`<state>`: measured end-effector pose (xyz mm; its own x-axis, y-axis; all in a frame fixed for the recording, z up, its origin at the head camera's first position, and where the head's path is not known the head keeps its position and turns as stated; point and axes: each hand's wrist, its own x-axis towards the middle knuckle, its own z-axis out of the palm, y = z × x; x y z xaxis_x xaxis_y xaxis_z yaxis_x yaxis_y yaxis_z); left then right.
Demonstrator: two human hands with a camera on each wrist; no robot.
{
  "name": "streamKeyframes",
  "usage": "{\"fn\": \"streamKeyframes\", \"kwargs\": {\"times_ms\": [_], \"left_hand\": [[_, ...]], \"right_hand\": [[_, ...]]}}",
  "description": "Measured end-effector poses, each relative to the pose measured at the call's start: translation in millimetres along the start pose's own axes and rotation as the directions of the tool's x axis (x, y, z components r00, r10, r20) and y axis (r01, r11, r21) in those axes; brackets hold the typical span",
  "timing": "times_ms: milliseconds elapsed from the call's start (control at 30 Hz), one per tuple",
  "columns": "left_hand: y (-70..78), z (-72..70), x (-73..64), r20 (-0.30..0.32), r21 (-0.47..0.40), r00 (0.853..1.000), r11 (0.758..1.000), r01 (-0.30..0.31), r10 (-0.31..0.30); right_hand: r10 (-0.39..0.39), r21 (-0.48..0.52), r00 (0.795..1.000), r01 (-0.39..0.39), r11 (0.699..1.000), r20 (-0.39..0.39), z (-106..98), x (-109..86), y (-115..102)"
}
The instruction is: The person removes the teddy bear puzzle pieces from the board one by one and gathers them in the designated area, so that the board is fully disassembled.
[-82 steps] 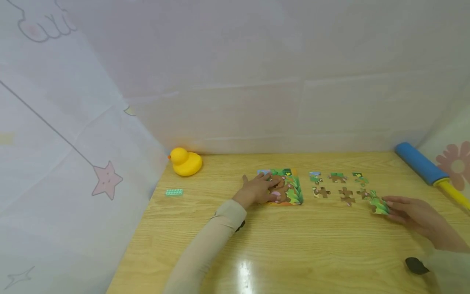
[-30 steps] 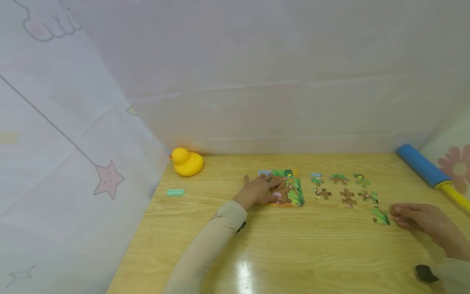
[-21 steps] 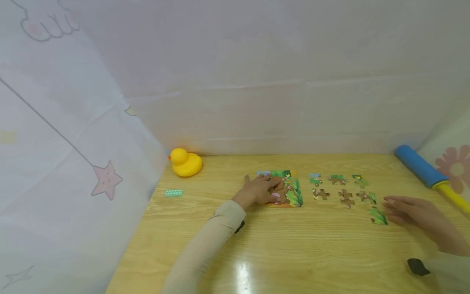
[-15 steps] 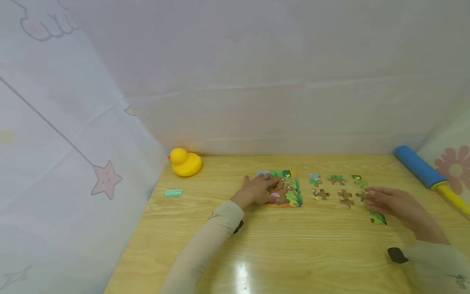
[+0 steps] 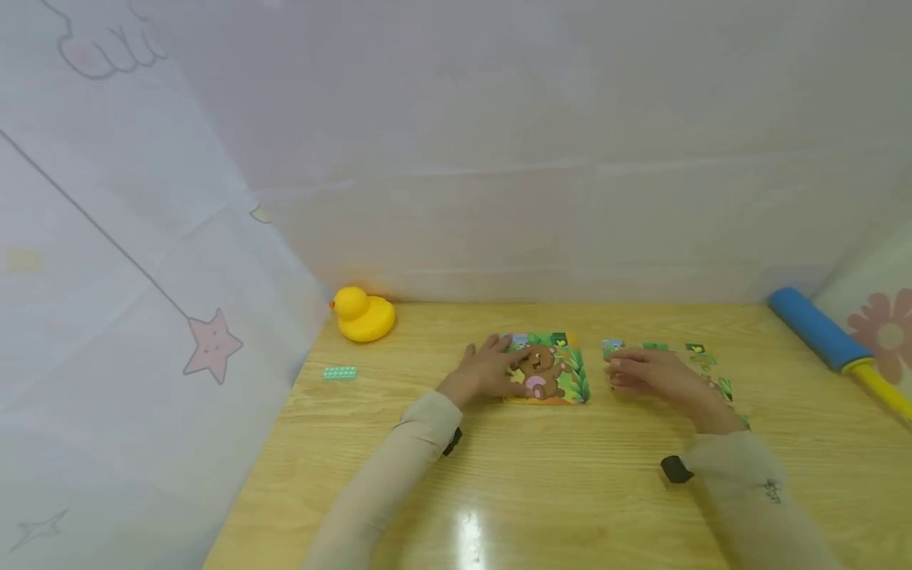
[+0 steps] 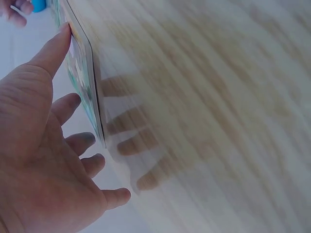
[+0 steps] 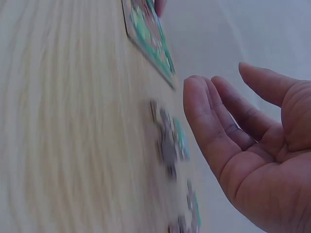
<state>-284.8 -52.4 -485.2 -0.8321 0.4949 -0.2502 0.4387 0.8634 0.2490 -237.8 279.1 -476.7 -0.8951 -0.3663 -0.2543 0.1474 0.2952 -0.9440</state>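
Observation:
A puzzle board (image 5: pixel 547 378) with a brown bear picture lies on the wooden table. My left hand (image 5: pixel 484 374) is at its left side, fingers spread over the edge; in the left wrist view the thumb of that hand (image 6: pixel 46 141) reaches the board's face (image 6: pixel 83 73). To the right, my right hand (image 5: pixel 663 378) hovers over loose puzzle pieces with nothing in its grasp, hiding several of them. A blue-and-green piece (image 5: pixel 612 345) and a corner piece (image 5: pixel 696 348) show past it. In the right wrist view, brown pieces (image 7: pixel 167 148) lie below the slightly bent fingers.
A yellow rubber duck (image 5: pixel 365 317) sits at the back left, with a small green patterned strip (image 5: pixel 340 373) in front of it. At the right edge lies a blue tube with a yellow handle (image 5: pixel 819 328). Printed cloth walls (image 5: pixel 499 237) border the table.
My right hand has set a green puzzle piece down at the far right, let it go, and moved left over the other pieces. My left hand has shifted slightly left, uncovering more of the bear.

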Motion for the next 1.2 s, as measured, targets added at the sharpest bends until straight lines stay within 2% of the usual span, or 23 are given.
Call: {"fn": "streamKeyframes", "kwargs": {"times_ms": [200, 367, 567, 700, 967, 1200], "left_hand": [[-5.8, -4.4, -5.6, 0.014, -0.011, 1.0, 1.0, 0.003, -0.003], [-6.6, -6.6, -7.7, 0.023, -0.027, 1.0, 1.0, 0.006, -0.006], [-6.4, -5.0, -8.2, 0.018, -0.02, 1.0, 1.0, 0.014, -0.013], [-6.4, -3.3, -8.9, 0.015, -0.02, 1.0, 1.0, 0.021, -0.021], [-8.6, -1.0, -12.5, 0.03, -0.012, 0.999, 0.999, 0.042, -0.042], [-9.9, -2.0, -16.3, 0.042, -0.014, 0.998, 0.999, 0.051, -0.05]], "right_hand": [[0.028, -0.034, 0.999, -0.027, 0.999, 0.028, 28.4, 26.7, -23.7], [0.016, -0.047, 0.999, -0.014, 0.999, 0.037, 46.0, 42.0, -32.2], [0.043, -0.028, 0.997, -0.041, 0.999, 0.069, 55.4, 53.3, -28.0], [0.078, -0.016, 0.995, -0.078, 0.997, 0.054, 58.6, 56.7, -22.8], [0.084, -0.036, 0.995, -0.082, 0.996, 0.047, 64.2, 62.1, -14.2], [0.104, -0.115, 0.995, -0.103, 0.988, 0.003, 70.5, 66.1, -12.9]]}}
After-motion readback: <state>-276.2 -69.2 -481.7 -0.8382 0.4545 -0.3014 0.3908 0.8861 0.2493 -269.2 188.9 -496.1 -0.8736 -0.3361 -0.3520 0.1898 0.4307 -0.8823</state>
